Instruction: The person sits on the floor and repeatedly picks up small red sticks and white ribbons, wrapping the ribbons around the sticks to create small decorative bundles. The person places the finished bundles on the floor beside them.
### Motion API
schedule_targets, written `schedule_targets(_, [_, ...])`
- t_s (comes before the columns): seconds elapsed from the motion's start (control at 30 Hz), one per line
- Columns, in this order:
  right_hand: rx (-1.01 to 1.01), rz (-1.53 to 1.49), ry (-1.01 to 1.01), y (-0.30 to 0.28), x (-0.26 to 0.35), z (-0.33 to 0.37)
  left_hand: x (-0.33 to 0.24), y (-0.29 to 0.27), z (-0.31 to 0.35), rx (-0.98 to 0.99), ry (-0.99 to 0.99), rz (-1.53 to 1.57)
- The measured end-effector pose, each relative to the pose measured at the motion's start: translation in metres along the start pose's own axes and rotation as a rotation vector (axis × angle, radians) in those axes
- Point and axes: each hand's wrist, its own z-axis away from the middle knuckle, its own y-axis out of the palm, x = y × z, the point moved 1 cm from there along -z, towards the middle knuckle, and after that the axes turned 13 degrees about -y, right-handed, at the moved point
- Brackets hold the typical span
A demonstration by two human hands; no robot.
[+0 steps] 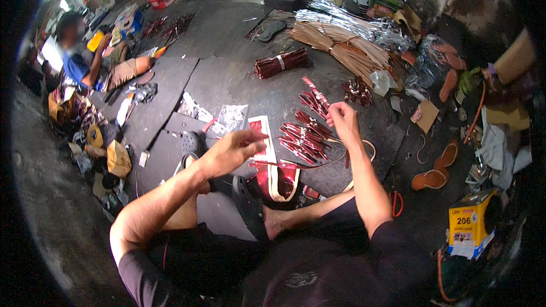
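My right hand (344, 120) is closed on one end of a narrow dark red strap (314, 90), which points up and away to the left. Below and to the left of that hand lies a pile of similar short red straps (301, 143) on the dark mat. My left hand (236, 150) hovers with loosely bent fingers, the thumb apart from them, and I see nothing between them. Just beyond its fingertips is a red strip with a cream border (270, 150). Nearer my legs sits a glossy red piece with cream edging (278, 185), partly covered by the strip.
A tied bundle of dark red strips (280, 63) and long tan strips (341, 48) lie farther off. Brown sole-shaped pieces (435, 173) and a yellow box (471, 224) are at right. Another person (91, 59) sits at far left. A dark clog (192, 143) is near my left arm.
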Motion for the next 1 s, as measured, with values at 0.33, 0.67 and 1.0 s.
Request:
schedule_targets(0.33, [0.269, -0.329, -0.027, 0.041, 0.146, 0.094, -0.03, 0.001, 0.009, -0.064, 0.172, 0.507])
schedule_targets(0.67, [0.137, -0.043, -0.286, 0.07, 0.178, 0.086, -0.032, 0.007, 0.012, -0.066, 0.173, 0.671])
schedule_targets(1.0, [0.142, -0.236, -0.176, 0.084, 0.167, 0.089, -0.031, 0.011, 0.014, -0.042, 0.2, 0.447])
